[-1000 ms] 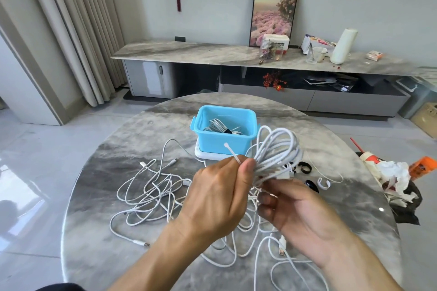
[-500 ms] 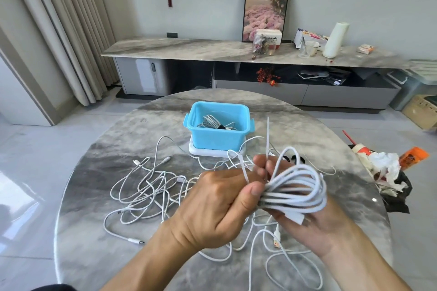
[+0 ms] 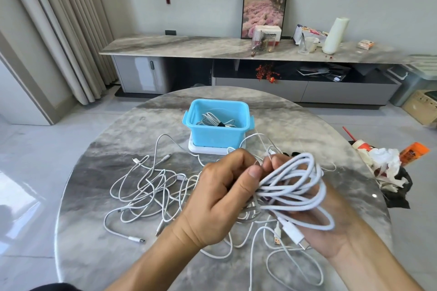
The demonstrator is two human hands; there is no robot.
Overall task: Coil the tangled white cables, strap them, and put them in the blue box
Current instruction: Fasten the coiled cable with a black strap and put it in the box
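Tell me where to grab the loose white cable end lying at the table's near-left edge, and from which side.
Pinch the loose cable end by its stiff white plug body, coming from above. It lies flat on the table, apart from the tangled cables, so nothing blocks a top-down pinch.

Strap [image 3: 266,146] blurred; coil [image 3: 295,186] hides right palm.

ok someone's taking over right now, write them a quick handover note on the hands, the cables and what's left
Left hand: pinching the coiled white cable at its neck.
Right hand: cradling that coil from below.
No strap visibly closed on it; blurred there.
Open blue plastic box: one strapped white coil inside.
Loose tangled white cables on the round grey marble table.
Left: strap, box this coil, then the tangle.
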